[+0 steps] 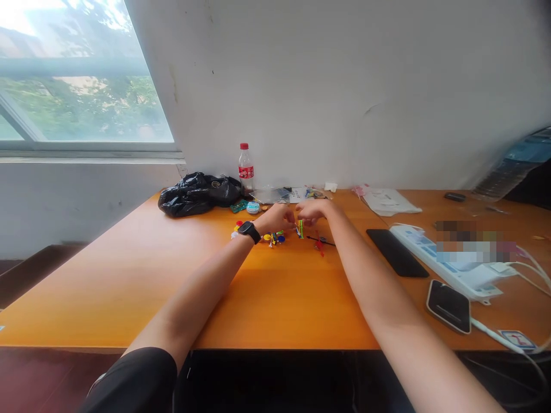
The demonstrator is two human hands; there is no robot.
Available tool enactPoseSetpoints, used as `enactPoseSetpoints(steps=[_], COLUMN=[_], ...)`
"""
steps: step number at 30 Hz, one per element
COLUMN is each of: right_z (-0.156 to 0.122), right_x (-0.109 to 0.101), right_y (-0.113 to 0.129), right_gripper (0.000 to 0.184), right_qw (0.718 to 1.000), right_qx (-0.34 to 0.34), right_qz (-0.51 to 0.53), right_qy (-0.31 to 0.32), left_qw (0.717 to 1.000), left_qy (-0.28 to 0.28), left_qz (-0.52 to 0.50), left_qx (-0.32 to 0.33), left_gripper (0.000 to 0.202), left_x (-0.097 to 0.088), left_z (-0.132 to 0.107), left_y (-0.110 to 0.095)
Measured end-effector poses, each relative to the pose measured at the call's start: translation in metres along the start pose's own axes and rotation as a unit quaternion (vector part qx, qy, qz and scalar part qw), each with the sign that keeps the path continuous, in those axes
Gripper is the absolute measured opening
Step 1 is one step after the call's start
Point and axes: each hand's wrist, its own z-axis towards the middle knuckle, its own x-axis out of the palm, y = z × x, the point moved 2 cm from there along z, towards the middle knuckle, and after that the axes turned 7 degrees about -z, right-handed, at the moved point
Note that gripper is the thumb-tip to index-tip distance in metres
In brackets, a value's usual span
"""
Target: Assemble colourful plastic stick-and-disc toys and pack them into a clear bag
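Note:
Both my arms reach far out over the orange table (pixel 129 287). My left hand (pixel 279 217), with a black watch on its wrist, and my right hand (pixel 313 211) meet with fingers curled together over a small piece with green and yellow sticks (pixel 300 229). Each hand seems to pinch part of it; the piece is too small to name. Small coloured plastic parts (pixel 274 236), blue, yellow and red, lie under the left hand. A red part with a thin black rod (pixel 320 243) lies under the right wrist.
A red-capped bottle (pixel 246 169) and a black plastic bag (pixel 196 194) stand by the wall. Clear bags and papers (pixel 390 202) lie at the back. A dark phone (pixel 396 252), a power strip (pixel 447 267) and a second phone (pixel 449 306) with cables sit to the right.

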Motion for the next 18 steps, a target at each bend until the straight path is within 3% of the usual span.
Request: enactPoseSetpoints(steps=[6,9,12,15,18], right_z=[0.002,0.004,0.002,-0.004,-0.014], right_x=[-0.002,0.001,0.002,-0.004,-0.011], right_y=[-0.002,0.001,0.002,-0.001,-0.006], right_gripper=[0.021,0.023,0.027,0.029,0.028], right_qw=[0.999,0.999,0.999,0.999,0.999], right_qx=[-0.005,-0.008,-0.011,-0.019,-0.027], right_qz=[0.015,0.011,0.012,0.021,0.032], right_qy=[0.031,0.035,0.035,0.032,0.023], left_qw=[1.000,0.998,0.998,0.996,0.995], left_qy=[0.014,0.033,0.019,-0.004,-0.002], left_qz=[0.025,0.039,0.061,0.085,0.046], left_qx=[0.010,0.021,0.006,0.014,0.085], left_gripper=[0.025,0.024,0.022,0.018,0.021], left_x=[-0.005,-0.005,-0.006,-0.009,-0.008], left_z=[-0.002,-0.003,-0.004,-0.004,-0.003], left_y=[0.006,0.010,0.010,0.001,-0.019])
